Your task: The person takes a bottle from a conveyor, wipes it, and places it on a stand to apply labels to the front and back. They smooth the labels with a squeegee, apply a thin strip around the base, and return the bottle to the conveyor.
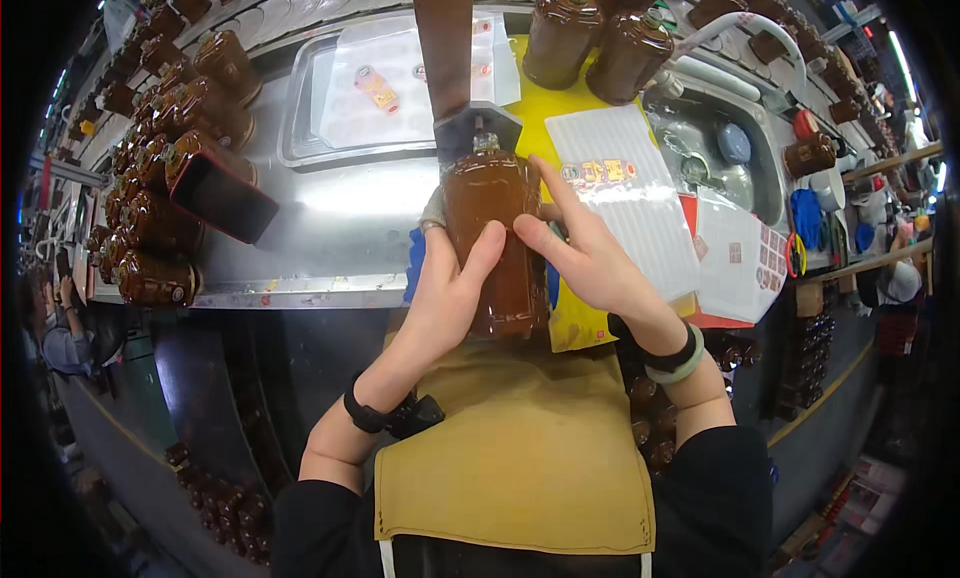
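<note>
Mustard-yellow apron [520, 458] nearest, spread below the brown bottle [497, 243]. Brown bottle itself upright at the worktop's [330, 233] near edge, clasped from both sides: left hand [445, 293] wrapped round its left flank, thumb pressed on the front face, grip closed on the glass; right hand [590, 258] on its right flank, thumb on the front, index finger stretched up along the shoulder, grip likewise closed on the bottle. Black wristband on the left wrist, pale green bangle [685, 363] on the right. Just right of the bottle, white ribbed sheets [625, 193] carrying small stickers, laid over yellow backing. Left of the bottle, rows of matching brown bottles [160, 188], some lying on their sides. Directly behind the bottle, steel tray [300, 128] holding a clear sheet. Farther back and right of the bottle, two more brown bottles [600, 43] and a sink [715, 153].
</note>
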`<action>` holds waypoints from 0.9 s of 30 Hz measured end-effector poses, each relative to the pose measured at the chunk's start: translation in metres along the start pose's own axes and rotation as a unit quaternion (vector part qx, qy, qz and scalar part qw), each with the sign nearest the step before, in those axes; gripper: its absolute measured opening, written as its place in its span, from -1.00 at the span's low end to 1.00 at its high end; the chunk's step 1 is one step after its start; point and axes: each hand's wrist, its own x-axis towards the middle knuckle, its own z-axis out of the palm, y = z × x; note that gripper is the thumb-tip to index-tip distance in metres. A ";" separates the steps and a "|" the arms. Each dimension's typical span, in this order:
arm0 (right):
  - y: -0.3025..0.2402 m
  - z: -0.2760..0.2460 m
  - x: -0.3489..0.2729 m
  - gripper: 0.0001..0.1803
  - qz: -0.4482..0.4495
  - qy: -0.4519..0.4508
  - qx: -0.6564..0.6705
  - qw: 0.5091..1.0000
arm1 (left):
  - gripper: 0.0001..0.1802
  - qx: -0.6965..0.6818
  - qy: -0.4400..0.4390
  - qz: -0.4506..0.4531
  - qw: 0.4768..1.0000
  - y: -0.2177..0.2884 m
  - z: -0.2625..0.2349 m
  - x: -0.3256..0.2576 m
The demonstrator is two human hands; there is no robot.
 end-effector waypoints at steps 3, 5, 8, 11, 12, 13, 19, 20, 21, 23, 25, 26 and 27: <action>0.001 0.003 0.009 -0.12 0.000 0.019 0.025 1.000 | -0.24 0.000 0.016 -0.001 1.000 -0.001 -0.002 0.012; 0.002 0.003 0.016 -0.17 0.012 0.040 0.038 0.998 | -0.28 0.021 0.024 0.018 0.999 -0.002 -0.002 0.019; 0.015 -0.009 0.028 -0.27 -0.023 0.029 -0.031 0.999 | -0.32 0.179 0.078 0.086 0.977 -0.002 -0.005 0.021; 0.045 -0.052 0.041 -0.63 -0.046 0.118 -0.195 0.973 | -0.01 0.248 0.060 0.195 0.947 -0.008 -0.001 0.003; 0.057 -0.071 0.044 -0.65 -0.060 0.159 -0.299 0.939 | 0.08 0.247 0.037 0.218 0.943 -0.009 0.000 -0.003; 0.070 -0.086 0.046 -0.63 -0.019 0.183 -0.354 0.917 | 0.21 0.257 0.029 0.184 0.948 -0.010 -0.001 -0.004; 0.111 -0.162 0.047 -0.24 0.118 0.258 -0.488 0.826 | 0.28 0.329 0.049 0.194 0.923 -0.009 0.002 -0.006; 0.113 -0.172 0.046 -0.21 0.139 0.262 -0.500 0.813 | 0.28 0.359 0.061 0.212 0.907 -0.009 0.004 -0.005; 0.113 -0.183 0.046 -0.22 0.144 0.243 -0.482 0.829 | 0.28 0.384 0.069 0.231 0.891 -0.009 0.004 -0.005; 0.116 -0.198 0.046 -0.38 0.234 0.202 -0.361 0.880 | 0.25 0.420 0.074 0.251 0.869 -0.008 0.003 -0.004; 0.120 -0.206 0.046 -0.43 0.236 0.227 -0.328 0.886 | 0.21 0.331 0.056 0.230 0.913 -0.007 0.000 -0.004; 0.122 -0.205 0.047 -0.46 0.234 0.238 -0.307 0.891 | 0.19 0.284 0.049 0.216 0.933 -0.007 -0.001 -0.004; 0.121 -0.205 0.047 -0.56 0.220 0.259 -0.322 0.884 | 0.16 0.208 0.040 0.170 0.962 -0.007 -0.002 -0.003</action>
